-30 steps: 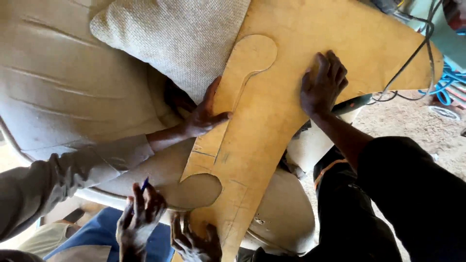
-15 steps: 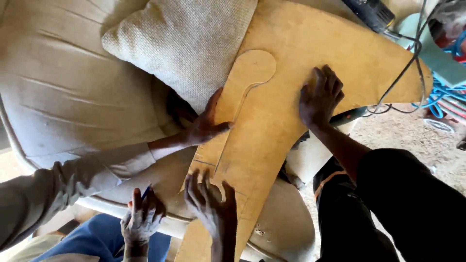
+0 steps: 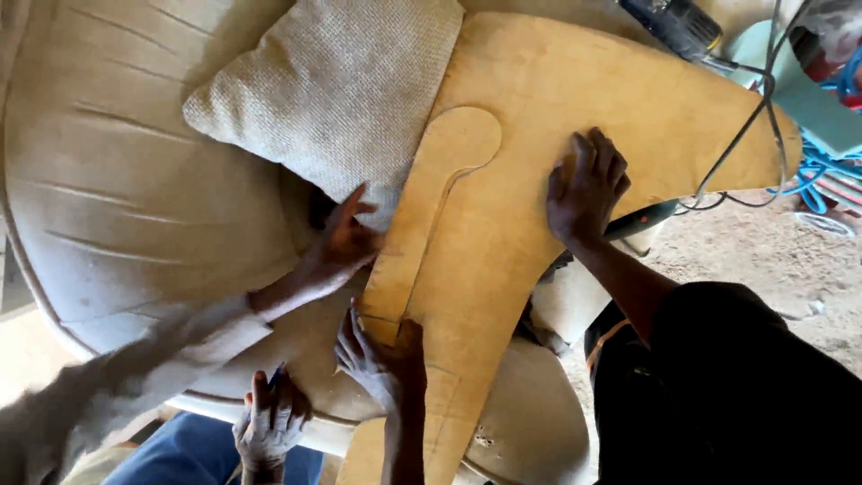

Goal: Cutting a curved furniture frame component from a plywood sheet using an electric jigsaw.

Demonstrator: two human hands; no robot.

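Head view: nearest the camera, at the bottom edge, the left hand is seen off the board, over the front rim of the chair, with its fingers curled upward. A thin blue sliver is seen at its fingertips; whether something is gripped cannot be told.

Just to its right, the right hand is laid flat on the board, fingers spread wide and pointing up and left, with nothing held. It is pressed over the board's left edge near the narrow lower end, so it is the nearer of the 2 hands to the board.

The board, a tan sheet, is laid across the chair. Its long axis runs from the bottom centre, close to the hands, up and away, where it widens and 1 arm sweeps to the upper right. A drawn outline with a rounded top runs along the same axis, beginning just beyond the right hand's fingertips.

Farther out, 2 co-workers' hands are pressed down: a light-sleeved hand reaching in from the left is set at the board's left edge, and a dark-sleeved hand is spread flat near the board's middle.

Beyond, a woven cushion is tucked against the board's left side. A dark power tool and a cable lie at the far end, above the sandy floor.
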